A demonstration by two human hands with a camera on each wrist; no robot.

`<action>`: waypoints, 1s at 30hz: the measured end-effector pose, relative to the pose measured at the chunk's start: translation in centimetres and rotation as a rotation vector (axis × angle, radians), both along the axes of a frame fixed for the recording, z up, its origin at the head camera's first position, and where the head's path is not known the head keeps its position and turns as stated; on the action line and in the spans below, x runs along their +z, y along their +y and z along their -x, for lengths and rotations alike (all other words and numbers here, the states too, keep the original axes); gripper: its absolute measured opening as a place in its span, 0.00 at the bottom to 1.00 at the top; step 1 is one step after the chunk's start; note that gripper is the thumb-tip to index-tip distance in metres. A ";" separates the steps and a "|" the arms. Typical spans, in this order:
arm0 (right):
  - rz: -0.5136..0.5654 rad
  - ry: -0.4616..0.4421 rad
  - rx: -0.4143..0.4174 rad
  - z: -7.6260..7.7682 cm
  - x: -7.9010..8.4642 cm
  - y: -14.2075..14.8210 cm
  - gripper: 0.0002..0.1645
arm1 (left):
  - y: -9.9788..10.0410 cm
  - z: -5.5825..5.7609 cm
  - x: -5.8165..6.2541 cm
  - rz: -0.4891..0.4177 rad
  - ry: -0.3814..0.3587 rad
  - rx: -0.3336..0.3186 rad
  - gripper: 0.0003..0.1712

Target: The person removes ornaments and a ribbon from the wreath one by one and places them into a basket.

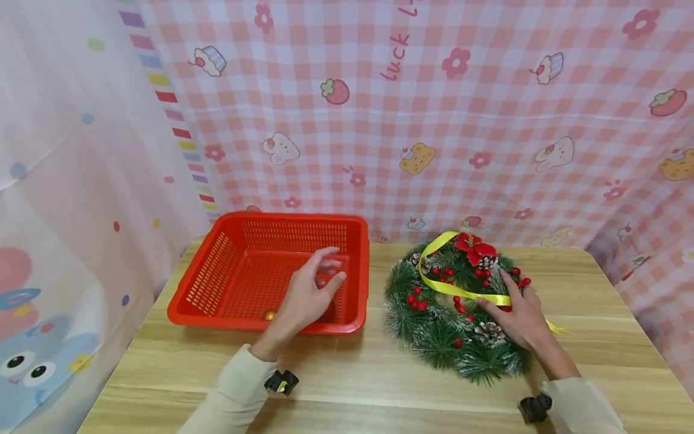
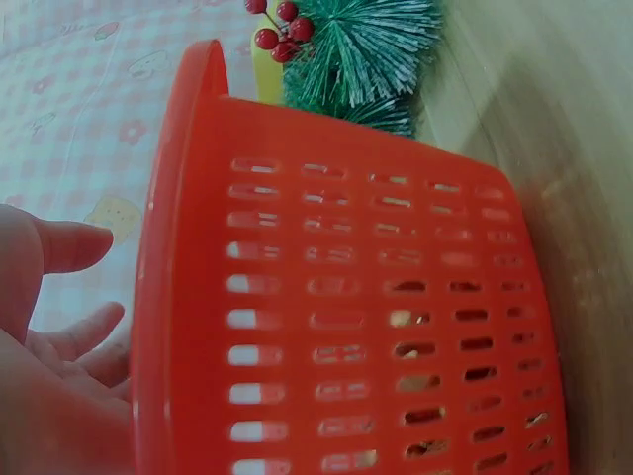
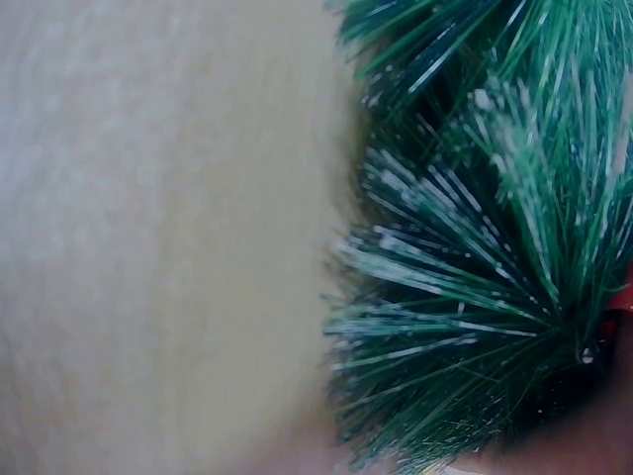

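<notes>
Nearest my right wrist camera, the wreath (image 3: 475,297), right of the basket (image 1: 358,265), looks light and springy, best held by its rim; the ribbon (image 1: 447,289) seems slippery. My right hand (image 1: 518,316) touches the wreath, grip unclear; above the basket, my relaxed left hand (image 1: 308,293) holds nothing.

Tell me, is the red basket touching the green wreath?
Apart. The head view shows a strip of bare tabletop between the red basket and the green wreath.

A pale cream left sleeve (image 1: 230,386) and a matching right sleeve (image 1: 582,407) are worn, with a blocky black left camera (image 1: 273,382), marked by a yellowish patch (image 1: 282,386), and a black right camera (image 1: 535,408).
</notes>
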State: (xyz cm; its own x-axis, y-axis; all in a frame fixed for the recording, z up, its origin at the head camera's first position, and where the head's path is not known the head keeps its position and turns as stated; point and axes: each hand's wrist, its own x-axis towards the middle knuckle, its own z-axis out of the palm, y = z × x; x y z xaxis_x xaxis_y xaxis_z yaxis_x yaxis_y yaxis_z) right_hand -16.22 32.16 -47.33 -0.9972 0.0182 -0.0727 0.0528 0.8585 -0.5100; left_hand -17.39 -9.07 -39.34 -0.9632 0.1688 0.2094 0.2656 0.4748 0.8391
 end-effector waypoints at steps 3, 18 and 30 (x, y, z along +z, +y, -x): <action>-0.002 0.000 0.001 0.0 -0.1 -0.1 0.57 | 0.4 0.0 -0.5 0.003 -0.020 -0.017 0.28; 0.006 -0.010 -0.010 -0.1 0.0 -0.1 0.58 | 3.2 -0.6 -1.5 0.215 -0.025 -0.044 0.36; 0.009 -0.013 -0.008 -0.2 0.3 -0.2 0.58 | 6.1 -1.3 -2.4 0.475 -0.007 0.050 0.42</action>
